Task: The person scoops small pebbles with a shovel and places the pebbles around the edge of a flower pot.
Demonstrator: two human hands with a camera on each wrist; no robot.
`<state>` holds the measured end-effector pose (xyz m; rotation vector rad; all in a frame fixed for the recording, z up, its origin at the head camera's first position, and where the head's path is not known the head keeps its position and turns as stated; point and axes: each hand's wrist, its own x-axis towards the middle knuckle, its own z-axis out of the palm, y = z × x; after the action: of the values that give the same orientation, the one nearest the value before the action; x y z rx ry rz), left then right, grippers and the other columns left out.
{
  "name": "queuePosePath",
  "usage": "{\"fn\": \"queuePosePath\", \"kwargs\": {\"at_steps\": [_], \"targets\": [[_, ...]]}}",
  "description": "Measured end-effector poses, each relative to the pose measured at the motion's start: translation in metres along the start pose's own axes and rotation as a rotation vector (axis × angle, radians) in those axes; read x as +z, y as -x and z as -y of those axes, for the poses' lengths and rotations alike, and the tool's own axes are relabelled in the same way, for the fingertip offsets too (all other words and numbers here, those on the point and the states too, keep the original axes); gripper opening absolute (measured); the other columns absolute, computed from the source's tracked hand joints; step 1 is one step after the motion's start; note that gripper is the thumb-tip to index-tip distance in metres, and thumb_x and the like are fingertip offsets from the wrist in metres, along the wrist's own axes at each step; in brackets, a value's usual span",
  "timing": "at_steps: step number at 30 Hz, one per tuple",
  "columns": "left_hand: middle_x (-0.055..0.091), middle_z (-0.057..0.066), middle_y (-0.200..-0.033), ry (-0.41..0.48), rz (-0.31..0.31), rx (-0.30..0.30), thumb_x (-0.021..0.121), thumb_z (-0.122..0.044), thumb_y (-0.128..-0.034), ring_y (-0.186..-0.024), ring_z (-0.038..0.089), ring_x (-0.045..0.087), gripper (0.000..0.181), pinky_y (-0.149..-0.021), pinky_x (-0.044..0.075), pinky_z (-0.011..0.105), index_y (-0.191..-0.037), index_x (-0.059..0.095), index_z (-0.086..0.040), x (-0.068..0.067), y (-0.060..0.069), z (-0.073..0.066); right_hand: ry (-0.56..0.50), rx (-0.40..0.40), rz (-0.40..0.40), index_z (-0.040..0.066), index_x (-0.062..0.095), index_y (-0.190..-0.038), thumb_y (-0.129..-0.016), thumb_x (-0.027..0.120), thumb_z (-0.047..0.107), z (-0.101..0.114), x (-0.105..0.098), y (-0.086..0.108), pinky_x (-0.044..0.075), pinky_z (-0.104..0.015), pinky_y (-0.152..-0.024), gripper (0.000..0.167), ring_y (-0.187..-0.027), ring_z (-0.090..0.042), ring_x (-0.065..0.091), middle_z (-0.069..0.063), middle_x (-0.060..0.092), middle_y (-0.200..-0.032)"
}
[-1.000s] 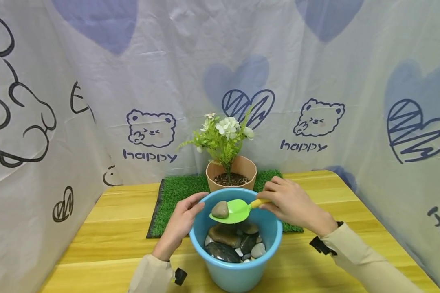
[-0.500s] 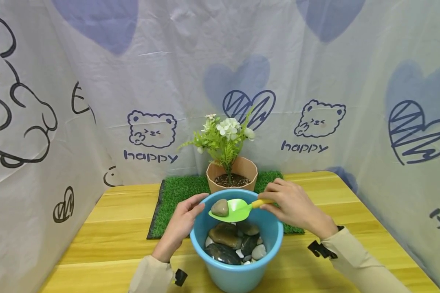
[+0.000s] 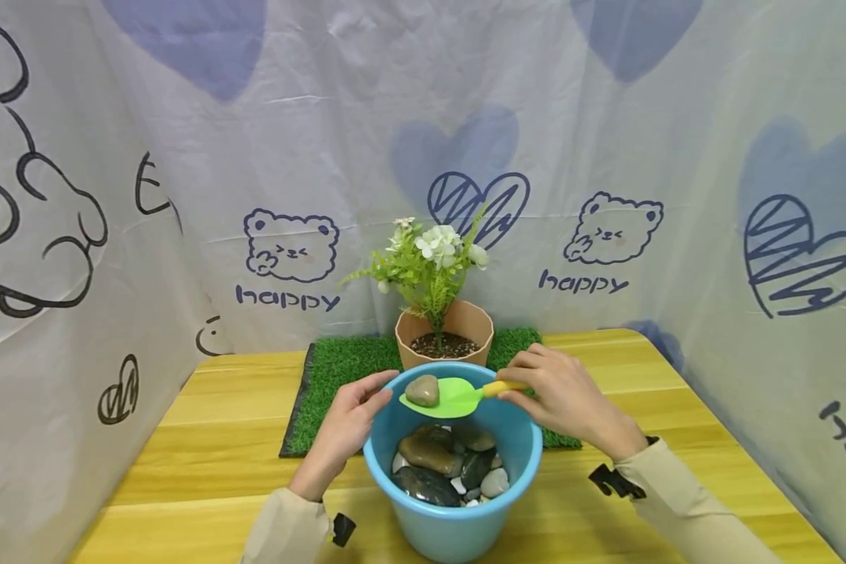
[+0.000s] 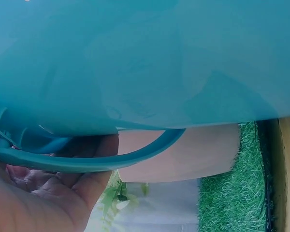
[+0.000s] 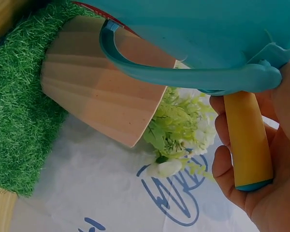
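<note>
My right hand (image 3: 560, 395) grips the yellow handle (image 5: 249, 145) of a small garden trowel, its fingers wrapped round it. On the tip of the trowel's green blade (image 3: 457, 398) lies a tan stone (image 3: 421, 390). Blade and stone are over the mouth of a blue bucket (image 3: 451, 513). My left hand (image 3: 348, 419) holds the bucket's left rim. In the left wrist view, part of that hand (image 4: 58, 198) shows behind the bucket's handle (image 4: 101, 163), its fingertips hidden. Inside the bucket are several dark stones (image 3: 428, 486) and smaller pale ones (image 3: 495, 482).
Behind the bucket, a peach flowerpot (image 3: 403, 337) with a white-flowered plant (image 3: 433, 266) stands on a green turf mat (image 3: 324, 392). Beneath is a wooden table (image 3: 183, 454). A printed white cloth (image 3: 366, 157) hangs at the back and both sides.
The trowel blade has risen slightly with the stone still on it, and now looks a little more level. The left hand stays at the bucket's rim.
</note>
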<state>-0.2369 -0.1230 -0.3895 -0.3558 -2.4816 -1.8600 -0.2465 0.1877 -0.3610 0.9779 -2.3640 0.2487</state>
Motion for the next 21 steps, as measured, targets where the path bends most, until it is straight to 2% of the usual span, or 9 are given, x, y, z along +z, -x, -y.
{"fn": "queuePosePath", "kwargs": {"at_steps": [12, 21], "targets": [[0.066, 0.01, -0.126, -0.022, -0.011, 0.001, 0.05, -0.017, -0.1007, -0.115, 0.027, 0.063, 0.036, -0.094, 0.053, 0.044, -0.135, 0.059, -0.011, -0.0003, 0.0013, 0.0015, -0.021, -0.013, -0.046, 0.019, 0.078, -0.1, -0.079, 0.079, 0.032, 0.0006, 0.0025, 0.0025, 0.045, -0.023, -0.062, 0.024, -0.081, -0.009, 0.055, 0.007, 0.068, -0.091], [0.067, 0.009, -0.125, -0.021, -0.017, 0.01, 0.05, -0.017, -0.1005, -0.117, 0.026, 0.062, 0.036, -0.097, 0.051, 0.045, -0.135, 0.06, -0.011, 0.0005, -0.0023, 0.0021, -0.028, -0.016, -0.063, 0.018, 0.078, -0.099, -0.08, 0.078, 0.031, -0.0023, -0.0009, 0.0011, 0.047, -0.025, -0.063, 0.023, -0.082, -0.011, 0.056, 0.006, 0.069, -0.092]]}}
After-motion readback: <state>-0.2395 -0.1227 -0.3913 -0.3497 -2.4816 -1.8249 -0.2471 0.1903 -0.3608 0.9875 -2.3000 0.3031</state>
